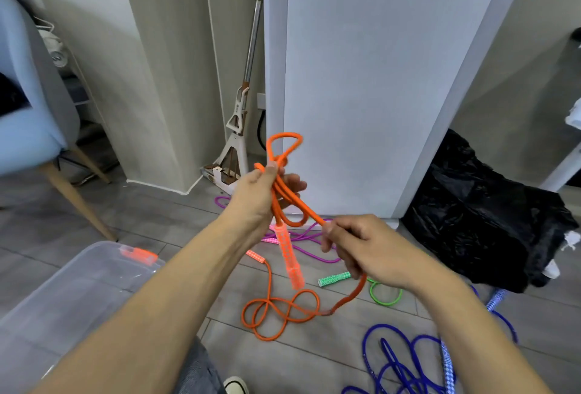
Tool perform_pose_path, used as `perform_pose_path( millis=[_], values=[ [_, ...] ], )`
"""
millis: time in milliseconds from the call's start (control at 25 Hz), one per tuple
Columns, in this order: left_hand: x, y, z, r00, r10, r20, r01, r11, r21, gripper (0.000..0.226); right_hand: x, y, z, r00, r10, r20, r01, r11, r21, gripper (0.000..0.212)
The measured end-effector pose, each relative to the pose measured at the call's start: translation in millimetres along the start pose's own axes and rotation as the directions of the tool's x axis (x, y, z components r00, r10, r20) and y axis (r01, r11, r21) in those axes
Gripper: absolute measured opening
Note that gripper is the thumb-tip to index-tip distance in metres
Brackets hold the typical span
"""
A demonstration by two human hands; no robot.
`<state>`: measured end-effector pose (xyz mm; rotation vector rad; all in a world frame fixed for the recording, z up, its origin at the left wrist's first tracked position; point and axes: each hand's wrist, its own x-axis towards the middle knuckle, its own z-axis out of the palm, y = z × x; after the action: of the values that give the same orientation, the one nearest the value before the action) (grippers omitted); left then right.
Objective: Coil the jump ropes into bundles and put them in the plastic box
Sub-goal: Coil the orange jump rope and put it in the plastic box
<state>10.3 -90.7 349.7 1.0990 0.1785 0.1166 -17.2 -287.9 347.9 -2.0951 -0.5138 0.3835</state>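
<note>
Both hands' grips clutch the orange rope (284, 195), looped, its patterned handle (290, 260) dangling.

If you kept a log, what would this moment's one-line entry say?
step: coiling orange rope | left hand: holds loops | right hand: feeds strand | plastic box: no ropes seen inside | purple, green, blue ropes: on floor

A: The rope (284, 195) in the hands?
B: Orange, its handle (288, 256) translucent orange with a lattice pattern.
A: On the grey floor (176, 223)?
B: A purple rope (309, 244) far, a green rope (385, 294) with a diamond-patterned green handle (334, 278), a blue rope (399, 359) near right.
A: The box (63, 296)?
B: Clear, with an orange latch (139, 255). The bag (481, 214) on the right is black.
</note>
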Motion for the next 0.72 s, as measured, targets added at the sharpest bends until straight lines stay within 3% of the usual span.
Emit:
perform_pose_path(
  millis=[80,160,240,360,480,600,720],
  values=[
    [13,8,-16,0.998,-0.042,-0.051,0.031,0.981,-0.190,0.029,-11,11,-22,0.976,0.112,0.185,-0.119,0.992,0.028,0.034],
    [20,15,-28,0.995,-0.069,-0.066,0.042,0.940,-0.339,0.031,-19,24,-43,0.953,0.201,0.225,-0.207,0.978,0.004,0.035],
    [27,20,-37,0.992,-0.070,-0.108,0.019,0.907,-0.420,0.033,-23,36,-58,0.953,0.252,0.166,-0.256,0.967,0.004,0.033],
    [32,25,-46,0.977,-0.064,-0.206,-0.034,0.897,-0.440,0.030,-22,46,-71,0.970,0.225,-0.089,-0.224,0.974,0.026,0.026],
    [23,24,-39,0.982,-0.032,-0.188,-0.018,0.966,-0.258,0.027,-20,32,-69,0.958,0.048,-0.282,-0.071,0.995,-0.071,0.024],
    [1,13,-14,0.998,-0.061,0.018,0.061,0.998,0.024,0.025,-13,3,-41,0.962,-0.130,-0.242,0.101,0.987,-0.129,0.021],
    [-18,2,4,0.965,-0.098,0.245,0.033,0.966,0.257,0.021,-5,-9,-14,0.961,-0.198,-0.193,0.173,0.975,-0.139,0.020]
  ],
)
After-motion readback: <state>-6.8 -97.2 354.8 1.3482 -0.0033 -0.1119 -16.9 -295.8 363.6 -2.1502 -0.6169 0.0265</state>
